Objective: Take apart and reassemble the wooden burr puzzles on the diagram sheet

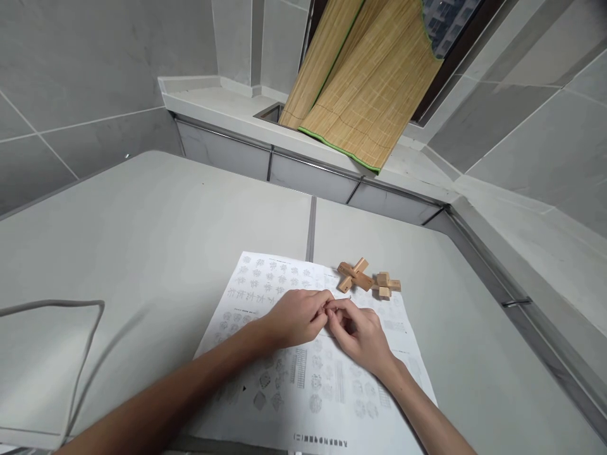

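Over the printed sheet (313,379) on the table (142,240) | left hand (296,319), right hand (360,335) pinched tip to tip, contents I cannot tell | wooden cross (355,275), small block (386,284) just beyond | I judge them light, stiff, smooth; grip at the bar ends.

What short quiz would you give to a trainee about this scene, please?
1. True or false: the fingertips of the left hand and the right hand touch each other.
2. Over what do the hands meet? A) the printed sheet B) the bamboo mat C) the grey cable
3. Fill in: the wooden puzzle pieces lie near the sheet's far ____ corner.
Key: 1 true; 2 A; 3 right.
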`<action>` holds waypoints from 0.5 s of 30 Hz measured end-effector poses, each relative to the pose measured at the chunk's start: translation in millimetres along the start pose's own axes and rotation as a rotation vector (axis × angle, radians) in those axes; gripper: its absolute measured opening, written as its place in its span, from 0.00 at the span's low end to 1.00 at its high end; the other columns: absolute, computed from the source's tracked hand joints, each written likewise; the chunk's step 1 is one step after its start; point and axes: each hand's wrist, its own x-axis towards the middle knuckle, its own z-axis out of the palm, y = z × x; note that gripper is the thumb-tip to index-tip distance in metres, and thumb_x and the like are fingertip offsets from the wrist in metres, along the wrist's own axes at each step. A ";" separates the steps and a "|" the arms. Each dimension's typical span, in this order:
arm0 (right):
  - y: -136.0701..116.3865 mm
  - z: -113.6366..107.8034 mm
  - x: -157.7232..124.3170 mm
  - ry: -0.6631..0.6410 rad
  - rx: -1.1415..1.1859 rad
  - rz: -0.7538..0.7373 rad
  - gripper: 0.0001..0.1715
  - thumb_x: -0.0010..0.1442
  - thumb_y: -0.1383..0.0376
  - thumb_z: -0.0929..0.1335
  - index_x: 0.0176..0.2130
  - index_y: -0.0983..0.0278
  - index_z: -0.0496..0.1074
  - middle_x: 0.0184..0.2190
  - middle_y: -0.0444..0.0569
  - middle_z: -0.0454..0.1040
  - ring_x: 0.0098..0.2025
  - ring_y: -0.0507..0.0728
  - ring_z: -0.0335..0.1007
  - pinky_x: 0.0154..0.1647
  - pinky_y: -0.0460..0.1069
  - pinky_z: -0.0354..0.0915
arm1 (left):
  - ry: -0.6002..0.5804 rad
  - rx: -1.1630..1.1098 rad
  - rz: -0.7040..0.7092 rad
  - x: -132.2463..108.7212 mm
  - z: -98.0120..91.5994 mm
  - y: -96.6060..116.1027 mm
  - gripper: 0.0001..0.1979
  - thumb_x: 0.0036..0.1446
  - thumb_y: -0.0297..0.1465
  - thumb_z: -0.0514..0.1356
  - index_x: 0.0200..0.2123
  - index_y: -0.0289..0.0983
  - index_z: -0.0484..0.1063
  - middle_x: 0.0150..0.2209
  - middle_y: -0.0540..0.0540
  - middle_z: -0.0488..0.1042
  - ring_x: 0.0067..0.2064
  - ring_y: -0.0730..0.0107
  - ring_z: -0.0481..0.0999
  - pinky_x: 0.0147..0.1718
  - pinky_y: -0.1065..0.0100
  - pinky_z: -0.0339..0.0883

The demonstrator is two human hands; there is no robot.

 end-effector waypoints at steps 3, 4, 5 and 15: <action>-0.1 -0.1 0.1 0.003 0.001 -0.010 0.06 0.71 0.66 0.65 0.44 0.59 0.73 0.19 0.36 0.67 0.18 0.50 0.58 0.21 0.46 0.54 | -0.001 0.006 0.002 -0.2 -0.4 0.6 0.08 0.64 0.24 0.51 0.31 0.39 0.62 0.24 0.53 0.66 0.24 0.72 0.62 0.25 0.67 0.50; -0.2 -0.1 0.1 0.003 0.001 -0.011 0.06 0.71 0.66 0.65 0.44 0.59 0.73 0.19 0.36 0.67 0.18 0.50 0.58 0.21 0.46 0.54 | -0.002 0.006 0.002 -0.3 -0.7 0.9 0.08 0.64 0.24 0.52 0.31 0.39 0.62 0.24 0.53 0.66 0.24 0.72 0.62 0.25 0.67 0.50; -0.2 -0.2 0.2 0.003 -0.001 -0.012 0.06 0.71 0.66 0.65 0.44 0.59 0.73 0.19 0.36 0.67 0.18 0.50 0.58 0.21 0.46 0.54 | -0.004 0.005 0.001 -0.3 -0.9 1.2 0.08 0.64 0.24 0.52 0.31 0.39 0.62 0.24 0.53 0.66 0.24 0.72 0.62 0.25 0.67 0.50; -0.9 -0.5 -0.3 0.008 0.003 -0.020 0.06 0.71 0.68 0.65 0.44 0.59 0.72 0.19 0.35 0.66 0.18 0.49 0.57 0.21 0.45 0.54 | -0.006 0.015 0.002 -0.3 0.6 -0.4 0.08 0.64 0.24 0.51 0.31 0.39 0.63 0.24 0.53 0.66 0.24 0.73 0.61 0.25 0.67 0.50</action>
